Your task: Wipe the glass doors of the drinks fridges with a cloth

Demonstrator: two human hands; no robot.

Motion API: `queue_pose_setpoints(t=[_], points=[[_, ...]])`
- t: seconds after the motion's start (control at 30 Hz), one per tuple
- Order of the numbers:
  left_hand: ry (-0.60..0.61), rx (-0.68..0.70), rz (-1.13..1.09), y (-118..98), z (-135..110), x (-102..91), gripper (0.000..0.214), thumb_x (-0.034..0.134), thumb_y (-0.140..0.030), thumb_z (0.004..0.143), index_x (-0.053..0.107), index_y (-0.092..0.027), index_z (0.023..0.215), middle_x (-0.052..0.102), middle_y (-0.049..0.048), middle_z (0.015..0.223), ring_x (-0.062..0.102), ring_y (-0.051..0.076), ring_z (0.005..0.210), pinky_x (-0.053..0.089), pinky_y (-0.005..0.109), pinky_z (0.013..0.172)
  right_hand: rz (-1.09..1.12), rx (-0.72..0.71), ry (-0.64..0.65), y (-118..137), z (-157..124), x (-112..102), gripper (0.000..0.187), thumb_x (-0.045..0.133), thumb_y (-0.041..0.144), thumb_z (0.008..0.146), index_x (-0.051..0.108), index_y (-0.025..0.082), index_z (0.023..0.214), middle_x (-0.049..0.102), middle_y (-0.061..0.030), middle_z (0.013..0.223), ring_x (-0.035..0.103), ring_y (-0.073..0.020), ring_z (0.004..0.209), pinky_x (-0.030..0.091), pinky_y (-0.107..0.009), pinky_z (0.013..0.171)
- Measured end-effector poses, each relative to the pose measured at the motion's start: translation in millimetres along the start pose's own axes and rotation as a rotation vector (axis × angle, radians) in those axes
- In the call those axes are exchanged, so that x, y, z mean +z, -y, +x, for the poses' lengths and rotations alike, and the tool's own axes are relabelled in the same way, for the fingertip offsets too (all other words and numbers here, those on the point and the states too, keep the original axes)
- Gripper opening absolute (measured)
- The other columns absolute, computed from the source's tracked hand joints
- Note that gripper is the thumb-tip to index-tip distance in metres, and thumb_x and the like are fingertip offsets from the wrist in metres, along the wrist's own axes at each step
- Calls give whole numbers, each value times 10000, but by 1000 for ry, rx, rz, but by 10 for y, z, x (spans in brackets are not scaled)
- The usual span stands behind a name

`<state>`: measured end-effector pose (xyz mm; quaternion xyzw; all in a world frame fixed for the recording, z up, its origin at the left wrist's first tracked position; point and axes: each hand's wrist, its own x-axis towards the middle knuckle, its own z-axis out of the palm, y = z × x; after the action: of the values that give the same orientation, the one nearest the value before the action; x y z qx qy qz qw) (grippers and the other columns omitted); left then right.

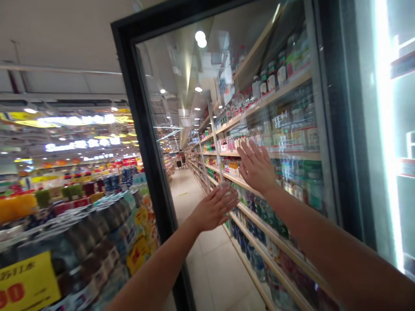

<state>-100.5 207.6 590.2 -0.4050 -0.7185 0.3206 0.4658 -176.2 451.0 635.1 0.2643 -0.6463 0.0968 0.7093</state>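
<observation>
A tall glass cooler door (pixel 152 142) with a black frame stands swung out in front of me. My left hand (pixel 214 208) lies flat against its glass, fingers stretched and together, holding nothing. My right hand (pixel 256 166) is raised a little higher on the same pane, fingers spread, palm toward the glass. Through and in the glass I see shelves of bottled drinks (pixel 285 129) and a shop aisle.
Stacked packs of bottled drinks (pixel 97 233) with a yellow price sign (pixel 29 285) stand at the left. The lit cooler interior (pixel 389 142) is at the right edge. A tiled aisle floor (pixel 214 263) shows through the glass.
</observation>
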Motion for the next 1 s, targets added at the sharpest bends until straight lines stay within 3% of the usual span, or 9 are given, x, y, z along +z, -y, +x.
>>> queue_pose_setpoints(t=[0.1, 0.2, 0.3, 0.4, 0.5, 0.67, 0.87, 0.93, 1.0], points=[[-3, -77, 25, 309, 243, -118, 545, 474, -412, 1090, 449, -194, 1588, 354, 69, 1684, 142, 330, 1616, 189, 530, 1320, 17, 10, 19, -3, -1, -13, 534, 475, 245, 1019, 496, 168, 1546, 406, -48, 1633, 310, -251, 1558, 222, -493, 1308], [-72, -378, 86, 581, 345, -200, 569, 446, -368, 1097, 398, -128, 1611, 321, 152, 1687, 91, 362, 1618, 195, 579, 1307, 10, 2, 23, -7, 1, -20, 537, 478, 246, 1016, 494, 167, 1547, 395, -45, 1639, 300, -248, 1563, 208, -486, 1314], [-148, -583, 108, 387, 54, -164, 615, 430, -307, 1086, 295, -101, 1650, 253, 206, 1700, 38, 374, 1619, 196, 617, 1298, 12, -1, 16, -11, 2, -20, 544, 491, 248, 1006, 498, 168, 1544, 392, -43, 1642, 288, -242, 1567, 169, -475, 1330], [-156, -444, 82, -5, -458, -74, 683, 448, -300, 1069, 199, -148, 1686, 288, 177, 1693, 53, 362, 1615, 183, 590, 1315, 12, -12, -9, -13, 0, -20, 546, 494, 247, 1002, 496, 170, 1543, 385, -35, 1646, 284, -235, 1568, 145, -466, 1340], [-117, -345, 71, -3, -744, -54, 659, 466, -323, 1060, 245, -288, 1680, 419, 56, 1649, 141, 282, 1613, 255, 493, 1325, 13, -19, -23, -12, -4, -24, 543, 491, 249, 1009, 491, 168, 1545, 384, -35, 1646, 291, -236, 1566, 160, -469, 1337], [-187, -604, 103, 449, -606, -99, 726, 456, -241, 1061, 120, -146, 1698, 135, 198, 1729, 76, 383, 1612, 190, 658, 1295, 36, -3, -5, -12, -8, -12, 539, 489, 251, 1013, 489, 178, 1548, 407, -46, 1632, 309, -244, 1561, 198, -498, 1324], [-176, -598, 61, -273, -812, 56, 712, 472, -249, 1058, 161, -201, 1697, 167, 130, 1738, 74, 348, 1616, 228, 608, 1308, 30, -9, -15, -8, -2, 0, 526, 494, 252, 1015, 502, 166, 1534, 389, -41, 1642, 301, -246, 1566, 195, -504, 1328], [-200, -631, 68, -299, -872, 86, 717, 460, -215, 1057, 142, -204, 1699, 145, 129, 1743, 65, 327, 1621, 225, 598, 1312, 25, -10, -11, -5, 3, -2, 522, 487, 253, 1018, 503, 163, 1532, 382, -40, 1646, 297, -247, 1569, 193, -508, 1330], [-249, -701, 84, -114, -830, 90, 719, 430, -190, 1064, 97, -176, 1702, 108, 160, 1744, 35, 327, 1624, 189, 620, 1312, 18, -11, -11, -2, 7, -3, 522, 485, 256, 1018, 502, 163, 1532, 376, -38, 1648, 297, -248, 1570, 192, -511, 1333]])
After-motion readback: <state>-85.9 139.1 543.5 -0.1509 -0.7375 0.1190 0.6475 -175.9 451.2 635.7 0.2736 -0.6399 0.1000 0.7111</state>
